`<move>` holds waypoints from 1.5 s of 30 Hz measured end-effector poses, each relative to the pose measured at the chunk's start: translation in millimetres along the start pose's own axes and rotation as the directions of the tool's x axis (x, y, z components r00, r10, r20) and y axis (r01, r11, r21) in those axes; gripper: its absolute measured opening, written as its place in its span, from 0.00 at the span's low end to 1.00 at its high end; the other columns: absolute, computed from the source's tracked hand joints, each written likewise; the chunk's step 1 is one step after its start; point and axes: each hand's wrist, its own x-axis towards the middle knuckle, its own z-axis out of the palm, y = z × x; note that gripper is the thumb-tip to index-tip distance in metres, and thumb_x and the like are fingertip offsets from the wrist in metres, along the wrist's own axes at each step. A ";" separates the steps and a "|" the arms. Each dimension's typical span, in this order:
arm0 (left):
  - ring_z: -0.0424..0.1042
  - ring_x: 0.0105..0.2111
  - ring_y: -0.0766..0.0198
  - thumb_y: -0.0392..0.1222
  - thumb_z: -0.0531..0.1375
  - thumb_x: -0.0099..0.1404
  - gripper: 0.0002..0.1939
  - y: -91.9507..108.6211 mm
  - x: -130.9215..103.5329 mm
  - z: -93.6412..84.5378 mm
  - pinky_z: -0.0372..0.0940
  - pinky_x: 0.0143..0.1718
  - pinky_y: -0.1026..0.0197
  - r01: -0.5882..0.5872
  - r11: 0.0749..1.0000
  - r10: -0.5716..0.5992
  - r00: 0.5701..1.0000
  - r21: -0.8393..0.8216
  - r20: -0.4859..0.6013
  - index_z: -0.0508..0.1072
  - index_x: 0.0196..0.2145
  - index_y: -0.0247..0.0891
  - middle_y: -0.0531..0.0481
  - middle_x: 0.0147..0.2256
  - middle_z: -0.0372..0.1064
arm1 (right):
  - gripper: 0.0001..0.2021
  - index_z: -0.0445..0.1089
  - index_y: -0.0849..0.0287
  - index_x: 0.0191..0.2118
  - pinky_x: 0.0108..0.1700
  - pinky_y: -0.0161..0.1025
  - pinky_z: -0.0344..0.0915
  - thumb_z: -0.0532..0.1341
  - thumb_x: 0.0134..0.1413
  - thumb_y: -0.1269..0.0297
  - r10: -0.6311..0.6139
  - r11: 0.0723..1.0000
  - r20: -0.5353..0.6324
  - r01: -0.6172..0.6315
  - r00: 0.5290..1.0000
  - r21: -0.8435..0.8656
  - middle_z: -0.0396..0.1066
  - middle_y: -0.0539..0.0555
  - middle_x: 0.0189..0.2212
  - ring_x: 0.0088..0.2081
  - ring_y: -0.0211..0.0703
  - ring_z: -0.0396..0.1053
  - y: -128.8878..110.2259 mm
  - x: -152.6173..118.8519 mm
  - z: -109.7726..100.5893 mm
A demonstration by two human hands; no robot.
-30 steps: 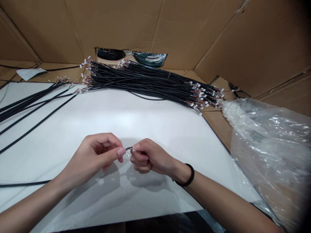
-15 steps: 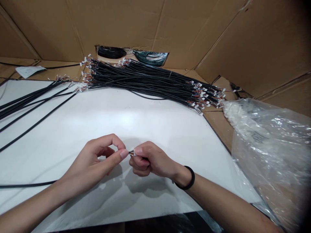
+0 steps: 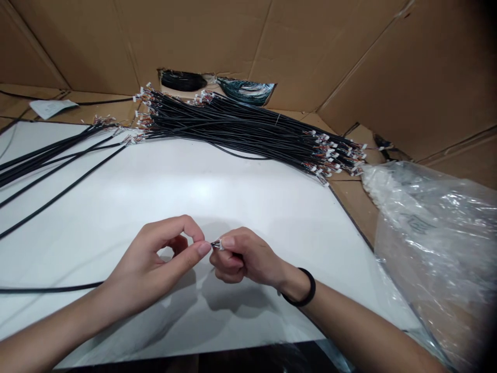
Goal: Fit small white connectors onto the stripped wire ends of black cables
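Between thumb and forefinger, my left hand (image 3: 163, 254) pinches thin wires (image 3: 215, 243) at the end of a cable. A black cable (image 3: 50, 288) enters from the left edge and passes out of sight behind my left wrist. My right hand (image 3: 243, 254) is closed, its thumb pressed against a small white connector (image 3: 220, 244) that the wires run into. Most of that connector is covered by my fingers. Both hands are close together above the white work surface (image 3: 233, 197), fingertips almost touching.
A thick pile of black cables (image 3: 233, 129) with white connectors lies along the back. More black cables (image 3: 58, 158) reach in from the left. At right is a clear plastic bag (image 3: 435, 228). Cardboard walls (image 3: 209, 36) stand behind, with wire coils (image 3: 248, 92) in a cut opening.
The whole scene has shifted slightly in view. Both hands keep the same grip on the wires and connector, with little visible movement between them.
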 end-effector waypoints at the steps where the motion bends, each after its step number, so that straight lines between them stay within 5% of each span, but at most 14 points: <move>1: 0.60 0.21 0.71 0.46 0.56 0.66 0.12 0.3 -0.1 0.0 0.57 0.23 0.68 -0.004 1.000 0.004 1.000 0.004 -0.001 0.69 0.27 0.38 0.56 0.22 0.64 | 0.22 0.50 0.58 0.17 0.17 0.31 0.38 0.55 0.61 0.61 0.001 1.000 -0.002 -0.001 1.000 -0.002 0.43 0.41 0.15 0.16 0.27 0.41 0.1 -0.1 0.0; 45: 0.63 0.27 0.70 0.38 0.57 0.66 0.09 -0.7 1.5 -3.0 0.59 0.28 0.66 -0.155 0.988 0.155 0.987 0.008 0.042 0.69 0.27 0.38 0.54 0.26 0.66 | 0.24 0.50 0.58 0.16 0.17 0.30 0.38 0.57 0.59 0.58 0.030 0.999 -0.006 -0.030 1.000 -0.015 0.43 0.41 0.14 0.15 0.28 0.41 -0.7 0.6 0.5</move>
